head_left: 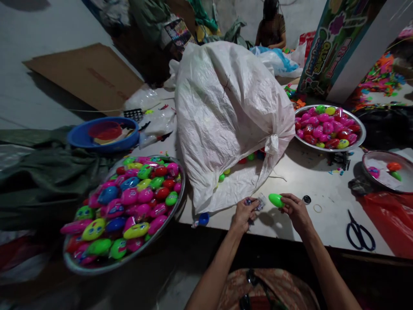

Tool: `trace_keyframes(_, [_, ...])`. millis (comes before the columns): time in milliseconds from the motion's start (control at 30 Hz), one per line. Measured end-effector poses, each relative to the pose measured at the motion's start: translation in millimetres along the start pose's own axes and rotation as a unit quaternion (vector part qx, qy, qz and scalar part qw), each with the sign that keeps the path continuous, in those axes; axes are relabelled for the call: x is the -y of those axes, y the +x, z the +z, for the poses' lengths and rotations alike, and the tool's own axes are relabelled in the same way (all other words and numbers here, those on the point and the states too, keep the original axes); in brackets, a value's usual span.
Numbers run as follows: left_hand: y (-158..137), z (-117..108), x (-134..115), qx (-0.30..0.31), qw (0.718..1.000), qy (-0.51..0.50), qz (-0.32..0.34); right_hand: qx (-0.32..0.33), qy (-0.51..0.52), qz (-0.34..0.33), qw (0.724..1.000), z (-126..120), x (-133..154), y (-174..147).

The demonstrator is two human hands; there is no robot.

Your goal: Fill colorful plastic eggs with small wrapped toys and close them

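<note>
My right hand (pixel 294 209) pinches a bright green plastic egg (pixel 275 199) just above the table's front edge. To its left, my left hand (pixel 243 215) is closed on a small clear plastic packet (pixel 260 201) with dark print; what is inside it is too small to make out. A large white woven sack (pixel 226 107) stands behind both hands, with a few coloured pieces showing under its loose lower edge. A small blue cup-like piece (pixel 203 219) lies at the table edge, left of my left hand.
A metal basin (pixel 183 181) heaped with coloured eggs stands at the left, a blue tub (pixel 103 144) behind it. On the right are another egg-filled basin (pixel 364 133), black-handled scissors (pixel 360 234) and a red-rimmed tray (pixel 405 183). A person (pixel 272 28) sits at the back.
</note>
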State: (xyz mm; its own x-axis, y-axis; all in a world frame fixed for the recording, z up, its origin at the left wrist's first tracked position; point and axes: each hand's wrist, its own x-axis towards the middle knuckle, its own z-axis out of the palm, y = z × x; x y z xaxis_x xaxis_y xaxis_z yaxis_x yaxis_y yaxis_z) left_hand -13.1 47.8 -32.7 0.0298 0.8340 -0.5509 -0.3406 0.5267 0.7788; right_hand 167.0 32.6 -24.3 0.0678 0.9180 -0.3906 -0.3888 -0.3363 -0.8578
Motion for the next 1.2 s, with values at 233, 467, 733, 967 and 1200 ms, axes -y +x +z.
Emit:
trace_keyframes(233, [1, 10, 3, -0.06, 0.994, -0.095, 0.014, -0.021, -0.041, -0.022, 0.999, 7, -16, -17])
trace_keyframes(467, [1, 14, 11, -0.079, 0.992, -0.089, 0.028, -0.024, 0.041, 0.019, 0.999, 8, -25, -15])
trace_keyframes(733, [-2, 16, 13, -0.073, 0.995, -0.058, 0.039, -0.016, -0.057, -0.029, 0.998, 11, -15, -17])
trace_keyframes(967, [-7, 14, 21, -0.016, 0.996, 0.055, 0.067, -0.006, -0.097, -0.042, 0.994, 18, -15, -18])
trace_keyframes(1200, [-7, 20, 13, 0.031, 0.996, -0.079, 0.003, -0.002, -0.078, -0.038, 0.996, 18, -24, -22])
